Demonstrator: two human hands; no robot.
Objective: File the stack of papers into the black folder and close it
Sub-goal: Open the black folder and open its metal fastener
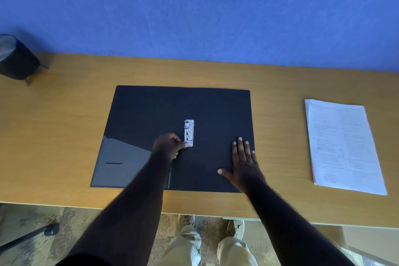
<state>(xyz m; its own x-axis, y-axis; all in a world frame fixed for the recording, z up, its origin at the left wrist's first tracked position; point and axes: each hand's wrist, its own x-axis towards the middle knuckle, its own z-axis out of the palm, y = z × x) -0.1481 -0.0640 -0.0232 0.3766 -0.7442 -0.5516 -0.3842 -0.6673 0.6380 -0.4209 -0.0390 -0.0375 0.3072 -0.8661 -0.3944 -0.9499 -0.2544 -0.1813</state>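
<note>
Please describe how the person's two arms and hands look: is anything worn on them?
Both forearms are bare down to the wrists; no sleeves, gloves, watch, rings or bracelets show. The left hand and right hand have short, pale fingernails. Fine hair shows along the forearm edges. Anything worn above the elbows is out of view.

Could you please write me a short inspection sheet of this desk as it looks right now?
Surface: wooden desk, bare around the work.
Job's things: black folder lying open and flat; metal clip at its middle; stack of papers apart to its right, not yet filed.
Clutter: black cylindrical object at far left.
Grippers: left hand fingers on the clip; right hand flat on the folder.
Cables: nothing seen.
Surroundings: blue wall; chair base on the floor.
</note>
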